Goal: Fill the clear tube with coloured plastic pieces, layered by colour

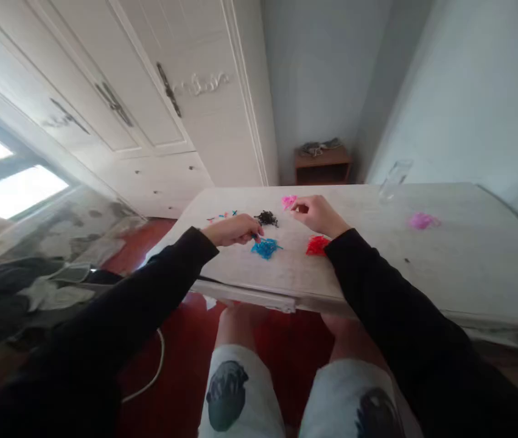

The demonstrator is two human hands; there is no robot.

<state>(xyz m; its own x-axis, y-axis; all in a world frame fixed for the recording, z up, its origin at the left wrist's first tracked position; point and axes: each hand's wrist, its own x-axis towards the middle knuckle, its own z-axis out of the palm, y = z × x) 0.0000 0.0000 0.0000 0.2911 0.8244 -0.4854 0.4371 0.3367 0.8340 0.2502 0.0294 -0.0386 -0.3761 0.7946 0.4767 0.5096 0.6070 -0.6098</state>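
Note:
My left hand [238, 231] is closed in a pinch just above a pile of thin blue pieces [265, 248], with something small and dark at its fingertips. Right behind it lies a pile of black pieces [266, 218]. My right hand [317, 214] has thumb and forefinger pinched together at the edge of a bright pink pile [288, 201]; what is between those fingertips is too small to tell. A red pile [316, 245] sits below the right wrist, partly behind the sleeve. Several tiny coloured pieces [226, 215] lie beyond the left wrist.
The piles lie on a white-covered table [459, 261]. A clear glass [394, 180] stands near its far edge, with a mauve-pink pile [423, 221] to the right. One small dark bit [407, 260] lies nearer. Behind are a white wardrobe [213, 134] and a brown stand [322, 165].

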